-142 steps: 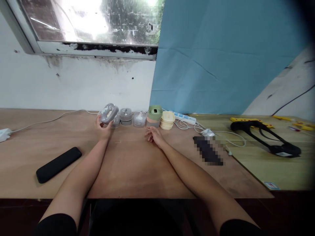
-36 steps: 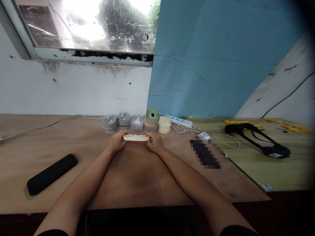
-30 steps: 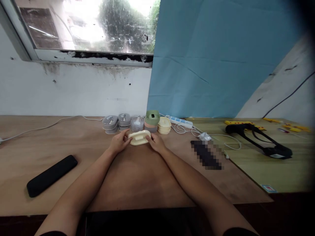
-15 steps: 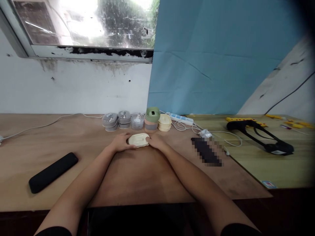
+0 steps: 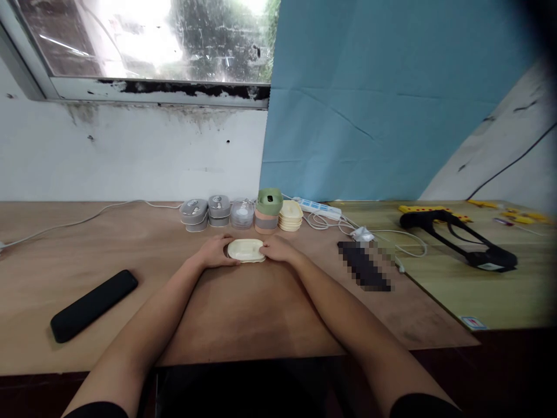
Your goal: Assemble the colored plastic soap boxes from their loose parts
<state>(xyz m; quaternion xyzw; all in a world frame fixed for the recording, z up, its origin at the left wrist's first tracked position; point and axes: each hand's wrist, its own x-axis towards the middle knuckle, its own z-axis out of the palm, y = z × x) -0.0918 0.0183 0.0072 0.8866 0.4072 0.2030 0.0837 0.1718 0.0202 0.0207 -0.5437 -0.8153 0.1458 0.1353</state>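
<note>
A cream box (image 5: pixel 246 250) is set flat on the table (image 5: pixel 243 307), grasped at its ends by the left hand (image 5: pixel 215 253) at 9 o'clock and the right hand (image 5: pixel 278 249) at 3 o'clock, each grip closed on it. The row of containers (image 5: pixel 242 212) at 12 o'clock is left untouched.

You are sitting in a makeshift workroom, rough and unfinished. The bare plywood table (image 5: pixel 130 249) in front of you butts against a second, paler table (image 5: pixel 478 290) on your right. The white wall (image 5: pixel 130 157) behind it is stained and streaked beneath a grimy window (image 5: pixel 143 35) with a peeling sill. A creased blue sheet (image 5: pixel 391 104) hangs over the wall to the right. A power strip (image 5: pixel 317 207) and loose white cables (image 5: pixel 391 239) trail across the boards. Yellow tool-like items (image 5: pixel 429 209) and a black headband rig (image 5: pixel 461 241) lie on the paler table. A row of small plastic boxes (image 5: pixel 230 212) stands along the wall.
</note>
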